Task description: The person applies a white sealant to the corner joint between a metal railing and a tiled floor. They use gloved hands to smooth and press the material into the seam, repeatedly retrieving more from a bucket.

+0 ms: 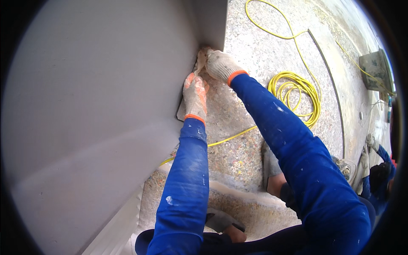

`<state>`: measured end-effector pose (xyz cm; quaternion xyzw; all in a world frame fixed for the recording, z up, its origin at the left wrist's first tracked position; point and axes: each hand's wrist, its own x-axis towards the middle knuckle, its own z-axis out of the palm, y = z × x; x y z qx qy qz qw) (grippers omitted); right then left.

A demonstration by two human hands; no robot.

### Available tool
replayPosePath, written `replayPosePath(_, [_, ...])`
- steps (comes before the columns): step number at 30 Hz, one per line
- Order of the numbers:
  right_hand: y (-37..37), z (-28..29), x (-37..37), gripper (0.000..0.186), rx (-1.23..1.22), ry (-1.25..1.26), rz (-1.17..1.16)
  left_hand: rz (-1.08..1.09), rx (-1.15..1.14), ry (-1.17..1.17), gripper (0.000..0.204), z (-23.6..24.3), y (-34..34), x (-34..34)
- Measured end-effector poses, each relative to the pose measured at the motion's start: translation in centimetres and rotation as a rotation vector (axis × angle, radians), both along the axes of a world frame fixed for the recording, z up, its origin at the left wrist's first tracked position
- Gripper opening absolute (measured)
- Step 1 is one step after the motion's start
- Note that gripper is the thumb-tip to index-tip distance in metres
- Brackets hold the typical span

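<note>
Both my hands wear off-white knit gloves with orange cuffs and meet at the edge of a large smooth grey panel [106, 76]. My right hand [222, 66] is closed at the upper end of a crumpled pale beige strip [200, 62], perhaps cloth or abrasive sheet; its exact kind cannot be made out. Just below, my left hand [196, 97] grips the strip's lower end, orange patches showing on its glove. The strip lies along the panel's edge, and the right fingertips are partly hidden there. Pale smudges mark my blue sleeves.
A coiled yellow cable [315, 100] lies on the speckled floor right of my hands, one run passing under my arms. Farther right stand a grey-green tub [376, 70] and a long thin strip [333, 80]. Another person [380, 174] is at the right rim.
</note>
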<state>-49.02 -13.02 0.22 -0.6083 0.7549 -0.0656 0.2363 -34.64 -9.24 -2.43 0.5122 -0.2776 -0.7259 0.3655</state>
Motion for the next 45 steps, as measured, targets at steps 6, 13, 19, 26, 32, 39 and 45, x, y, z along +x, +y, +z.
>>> replayPosePath(6, [0.2,-0.3,-0.8,0.032,-0.077,-0.027,0.006,0.007,-0.028,0.001,0.057,-0.5,0.2,0.1])
replayPosePath(13, [3.5,-0.2,1.6,0.039,-0.116,-0.024,-0.136,0.051,0.005,0.01,0.053,0.5,0.1,-0.2])
replayPosePath(19, [3.1,-1.2,1.0,0.035,-0.087,-0.277,-0.096,0.029,-0.05,-0.122,0.05,1.3,1.1,0.5])
replayPosePath(26, [4.1,-0.6,2.3,0.041,-0.144,-0.086,0.053,0.177,-0.092,-0.066,0.045,1.0,1.6,-0.1])
replayPosePath(32, [1.4,0.9,-0.1,0.038,-0.068,-0.082,-0.025,0.159,-0.062,-0.042,0.042,0.5,1.8,0.5])
replayPosePath(39, [1.2,-0.1,2.4,0.053,-0.014,-0.011,0.069,0.196,-0.086,-0.068,0.04,1.6,2.2,0.1])
replayPosePath(45, [0.5,-1.2,-0.5,0.042,-0.1,-0.227,-0.175,0.177,-0.127,-0.201,0.04,2.1,3.3,0.3])
